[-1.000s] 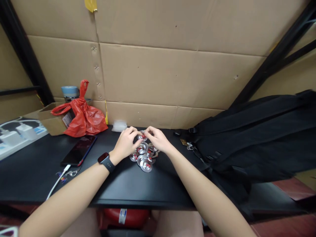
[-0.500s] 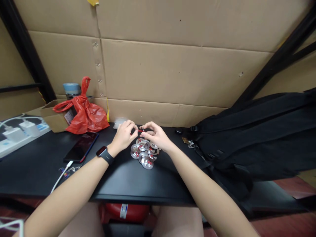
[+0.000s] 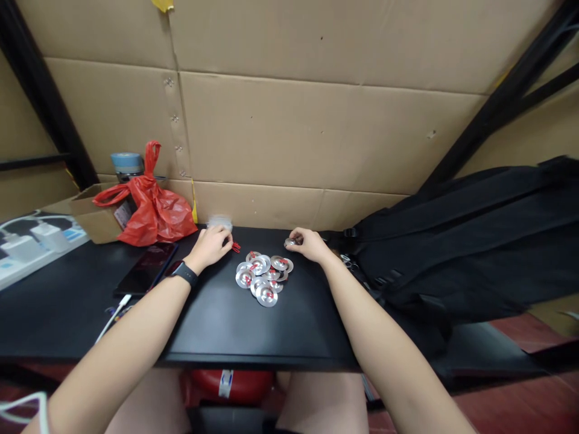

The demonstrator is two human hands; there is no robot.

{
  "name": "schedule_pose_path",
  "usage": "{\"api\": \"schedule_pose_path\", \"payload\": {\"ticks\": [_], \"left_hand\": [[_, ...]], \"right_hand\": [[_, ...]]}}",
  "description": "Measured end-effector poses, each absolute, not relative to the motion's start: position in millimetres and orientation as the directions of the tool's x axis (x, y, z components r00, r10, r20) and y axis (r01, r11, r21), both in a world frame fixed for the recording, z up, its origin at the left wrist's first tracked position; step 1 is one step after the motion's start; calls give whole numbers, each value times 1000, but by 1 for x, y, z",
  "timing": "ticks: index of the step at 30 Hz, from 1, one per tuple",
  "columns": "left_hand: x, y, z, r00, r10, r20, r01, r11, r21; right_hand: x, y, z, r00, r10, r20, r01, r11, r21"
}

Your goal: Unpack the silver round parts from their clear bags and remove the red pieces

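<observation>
Several silver metal discs with red cords lie in a heap (image 3: 263,277) on the black table (image 3: 217,337). Up and left of the heap, my left hand (image 3: 211,244) has its fingers closed by a small red cord (image 3: 236,247), beside a clear plastic packet (image 3: 220,222). On the other side, my right hand (image 3: 308,244) pinches a silver disc (image 3: 290,242) near the back edge of the table. A dark watch is on my left wrist.
At the left are a red plastic bag (image 3: 158,214), a cardboard box (image 3: 97,217), a phone (image 3: 145,268) with a white cable and a power strip (image 3: 27,259). A black backpack (image 3: 452,247) fills the right side. Cardboard stands behind the table.
My hands have moved apart from above the heap, the left to the left and the right to the right. The red cord between them is now by my left hand; a disc shows in my right.
</observation>
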State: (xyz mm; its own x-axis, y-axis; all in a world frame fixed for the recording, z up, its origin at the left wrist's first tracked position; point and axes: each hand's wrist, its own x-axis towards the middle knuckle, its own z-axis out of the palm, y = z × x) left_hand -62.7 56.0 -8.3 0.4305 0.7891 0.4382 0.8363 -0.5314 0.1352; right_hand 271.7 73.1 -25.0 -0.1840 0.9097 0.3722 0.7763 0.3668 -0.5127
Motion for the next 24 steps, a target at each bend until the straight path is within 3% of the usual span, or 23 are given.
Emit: {"api": "schedule_pose_path", "payload": {"ticks": [5,13,21,24], "left_hand": [[-62,56,-12,454,774,441,833,-544,97],[-63,58,-16,528,743,410,781,-615,108],[-58,58,-16,434,810,394,837,-524,156],[-58,59,-16,440,831,341,835,-519,186]], "right_hand": [[275,80,-35,-170,932,320,818,315,-482],[272,77,-30,-268,927,261,806,364,-466],[269,75,-29,-272,931,241,825,355,-439],[265,72,-25,-268,915,302,840,375,-391]]}}
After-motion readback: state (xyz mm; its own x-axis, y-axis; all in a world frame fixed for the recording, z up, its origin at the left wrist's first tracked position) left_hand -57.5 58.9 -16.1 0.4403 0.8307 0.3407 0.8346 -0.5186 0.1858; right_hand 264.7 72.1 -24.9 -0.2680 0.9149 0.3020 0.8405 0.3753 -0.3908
